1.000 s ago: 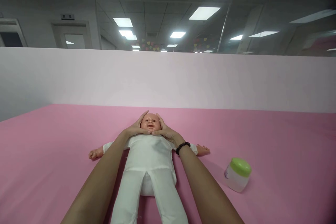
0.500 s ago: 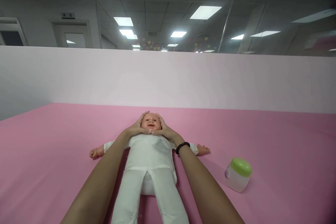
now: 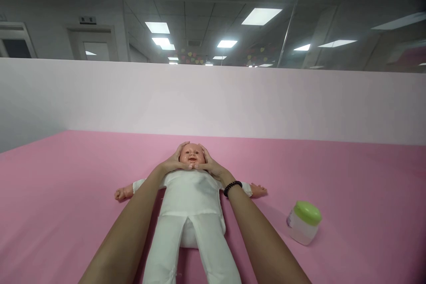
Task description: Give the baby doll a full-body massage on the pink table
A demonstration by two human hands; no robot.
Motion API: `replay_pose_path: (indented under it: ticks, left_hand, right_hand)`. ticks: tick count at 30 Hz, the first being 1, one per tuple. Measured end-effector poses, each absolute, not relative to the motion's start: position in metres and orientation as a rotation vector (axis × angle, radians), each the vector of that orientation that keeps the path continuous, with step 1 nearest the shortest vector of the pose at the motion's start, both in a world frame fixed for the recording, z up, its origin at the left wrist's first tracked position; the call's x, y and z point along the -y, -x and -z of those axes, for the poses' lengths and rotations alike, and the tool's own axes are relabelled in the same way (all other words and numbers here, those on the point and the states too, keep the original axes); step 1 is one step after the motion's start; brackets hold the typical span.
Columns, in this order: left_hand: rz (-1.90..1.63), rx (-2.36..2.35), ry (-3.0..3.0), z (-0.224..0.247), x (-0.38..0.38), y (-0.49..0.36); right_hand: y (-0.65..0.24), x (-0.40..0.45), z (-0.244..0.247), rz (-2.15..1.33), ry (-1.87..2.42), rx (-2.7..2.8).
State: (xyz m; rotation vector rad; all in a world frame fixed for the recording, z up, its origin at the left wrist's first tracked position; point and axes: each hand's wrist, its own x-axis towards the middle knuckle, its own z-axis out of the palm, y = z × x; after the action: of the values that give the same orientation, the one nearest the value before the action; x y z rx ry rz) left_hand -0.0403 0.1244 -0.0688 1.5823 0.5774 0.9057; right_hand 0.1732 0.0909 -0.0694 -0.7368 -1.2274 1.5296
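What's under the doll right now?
The doll lies face up on a pink surface, which shows around it and between its legs. Whatever is directly beneath its back and head is covered, so I can't tell.

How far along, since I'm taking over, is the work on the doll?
Looks done: the doll lies face up, dressed. In hand: the left hand and right hand cup its head. Not yet done: letting go; the jar stands apart, untouched, lid on.

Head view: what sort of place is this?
Probably an indoor training room, perhaps for infant care: a baby doll lies on a pink surface, with office-style ceiling light panels beyond.
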Motion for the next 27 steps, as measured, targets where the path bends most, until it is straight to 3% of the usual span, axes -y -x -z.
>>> replay_pose_path:
  ticks: [27]
  left_hand:
    - [-0.888,-0.598,-1.599,0.0647,-0.1204,0.0421]
  right_hand:
    - [-0.1729,-0.0912,0.0696,-1.521,0.745,1.235]
